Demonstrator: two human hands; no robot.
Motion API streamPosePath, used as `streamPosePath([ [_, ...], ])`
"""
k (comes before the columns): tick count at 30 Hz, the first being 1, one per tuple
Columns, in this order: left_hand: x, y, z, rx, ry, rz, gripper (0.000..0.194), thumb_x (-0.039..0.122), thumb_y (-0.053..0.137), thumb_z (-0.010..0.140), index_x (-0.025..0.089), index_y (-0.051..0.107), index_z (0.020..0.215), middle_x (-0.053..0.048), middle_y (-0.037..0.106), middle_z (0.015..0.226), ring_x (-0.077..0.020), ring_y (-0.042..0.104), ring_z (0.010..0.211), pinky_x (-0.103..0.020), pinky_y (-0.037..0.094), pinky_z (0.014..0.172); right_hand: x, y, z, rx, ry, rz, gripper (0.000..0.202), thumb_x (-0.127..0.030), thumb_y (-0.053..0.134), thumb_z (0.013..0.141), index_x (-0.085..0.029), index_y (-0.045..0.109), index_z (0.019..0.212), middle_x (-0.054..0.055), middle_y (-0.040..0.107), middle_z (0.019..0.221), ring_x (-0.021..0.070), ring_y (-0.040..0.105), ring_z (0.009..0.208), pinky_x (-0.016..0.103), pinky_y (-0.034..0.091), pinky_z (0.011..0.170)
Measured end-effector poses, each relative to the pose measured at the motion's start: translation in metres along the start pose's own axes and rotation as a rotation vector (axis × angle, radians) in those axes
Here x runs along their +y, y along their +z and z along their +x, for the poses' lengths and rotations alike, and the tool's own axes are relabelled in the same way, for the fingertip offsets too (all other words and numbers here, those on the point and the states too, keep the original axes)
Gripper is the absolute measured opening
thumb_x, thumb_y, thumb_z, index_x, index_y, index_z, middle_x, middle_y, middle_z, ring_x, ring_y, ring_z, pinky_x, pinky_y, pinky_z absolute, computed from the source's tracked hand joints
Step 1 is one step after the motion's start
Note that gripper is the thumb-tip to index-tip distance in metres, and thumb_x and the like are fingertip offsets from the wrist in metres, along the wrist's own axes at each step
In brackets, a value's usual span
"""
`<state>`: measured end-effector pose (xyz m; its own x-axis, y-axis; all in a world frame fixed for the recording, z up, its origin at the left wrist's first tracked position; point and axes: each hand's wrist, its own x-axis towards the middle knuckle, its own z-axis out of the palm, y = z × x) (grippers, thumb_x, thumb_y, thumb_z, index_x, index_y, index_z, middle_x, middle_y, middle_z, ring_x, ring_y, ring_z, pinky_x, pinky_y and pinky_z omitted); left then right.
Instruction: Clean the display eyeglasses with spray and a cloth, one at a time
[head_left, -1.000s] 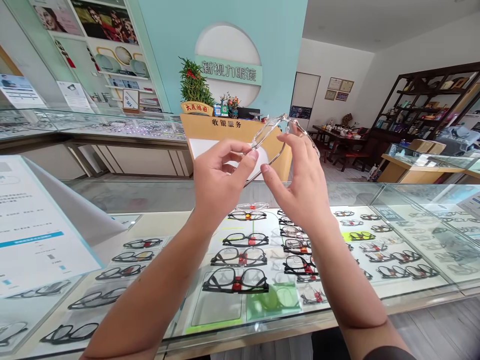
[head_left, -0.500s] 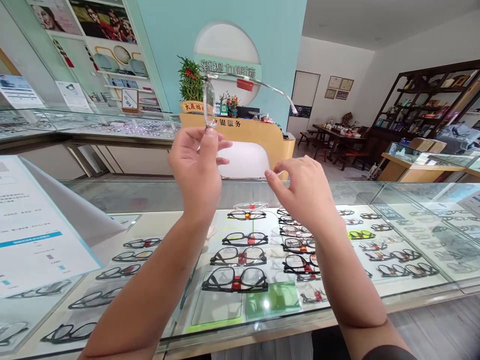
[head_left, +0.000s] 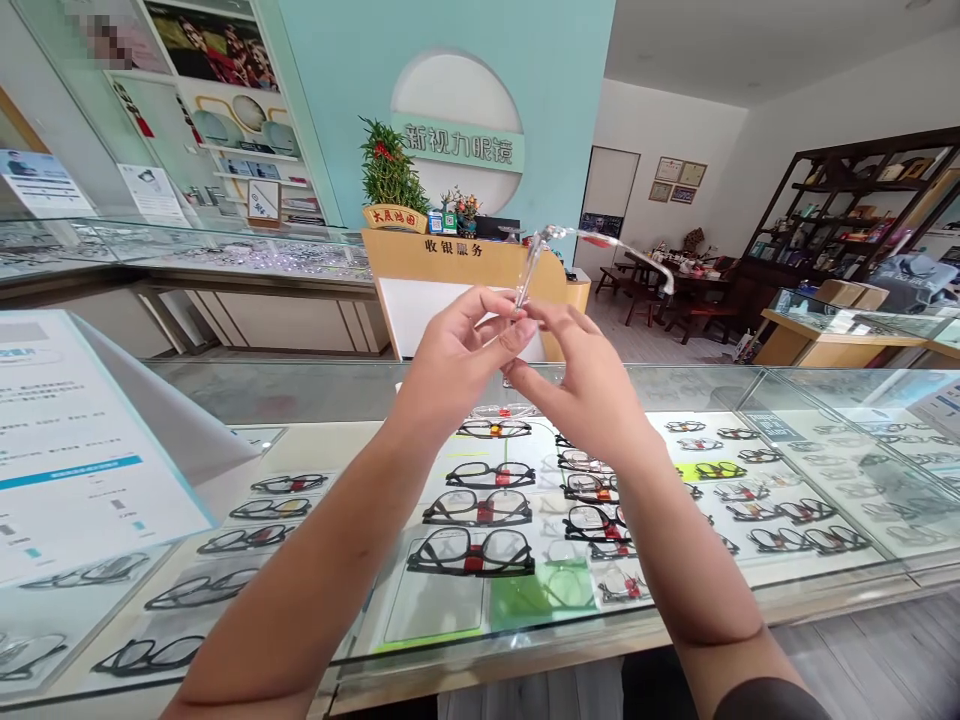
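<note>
A pair of clear eyeglasses point(head_left: 531, 264) is up above the glass counter, turned edge-on, one temple stretching to the right with a red tag on it. The thumb and fingers of my left hand point(head_left: 466, 352) pinch its lower part. My right hand point(head_left: 589, 378) meets it from the other side, thumb and fingertips closed around the same lower end. Both hands cover that end of the eyeglasses, so its other temple is mostly hidden. Below, inside the counter, rows of dark-framed glasses point(head_left: 480, 508) with red tags lie on a white base.
The glass display counter point(head_left: 330, 385) runs across in front of me. At left a white folded sign point(head_left: 82, 430) stands on it. Beyond are a wooden cashier desk point(head_left: 480, 255), another display case point(head_left: 225, 255) and a dark wooden table with benches point(head_left: 675, 265).
My left hand has moved right and lower with the eyeglasses, which have tilted. My right hand has come in from the right and now grips them too.
</note>
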<state>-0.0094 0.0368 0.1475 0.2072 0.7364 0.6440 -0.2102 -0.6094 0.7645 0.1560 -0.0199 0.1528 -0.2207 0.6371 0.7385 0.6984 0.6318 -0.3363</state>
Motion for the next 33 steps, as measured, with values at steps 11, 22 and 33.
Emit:
streamPosePath([
  [11,0.005,-0.006,-0.022,0.064,0.176,0.285,0.035,0.06,0.076,0.099,0.027,0.08,0.109,-0.012,0.068,0.15,-0.0295,0.062,0.148,-0.045,0.061,0.112,0.011,0.021,-0.008,0.027,0.044,0.171,0.047,-0.037,0.063,0.103,-0.025,0.065,0.148,0.012,0.077,0.143,0.0287,0.075,0.121,0.054,0.059,0.11],
  [22,-0.13,-0.104,-0.058,0.511,-0.296,0.804,0.055,0.026,0.078,0.091,0.017,0.054,0.139,-0.022,0.056,0.154,-0.0344,0.053,0.152,-0.047,0.039,0.131,0.096,0.074,-0.063,0.279,0.179,0.161,0.043,-0.039,0.059,0.102,-0.024,0.069,0.14,0.015,0.077,0.139,0.0282,0.073,0.117,0.052,0.057,0.112],
  [33,-0.182,-0.133,-0.066,0.432,-0.746,0.756,0.037,0.014,0.08,0.075,0.02,0.058,0.104,-0.014,0.07,0.112,-0.0392,0.068,0.116,-0.053,0.049,0.107,0.109,0.076,-0.06,0.358,0.287,0.432,0.028,-0.043,0.053,0.103,-0.024,0.07,0.115,0.014,0.079,0.132,0.0265,0.077,0.119,0.046,0.061,0.101],
])
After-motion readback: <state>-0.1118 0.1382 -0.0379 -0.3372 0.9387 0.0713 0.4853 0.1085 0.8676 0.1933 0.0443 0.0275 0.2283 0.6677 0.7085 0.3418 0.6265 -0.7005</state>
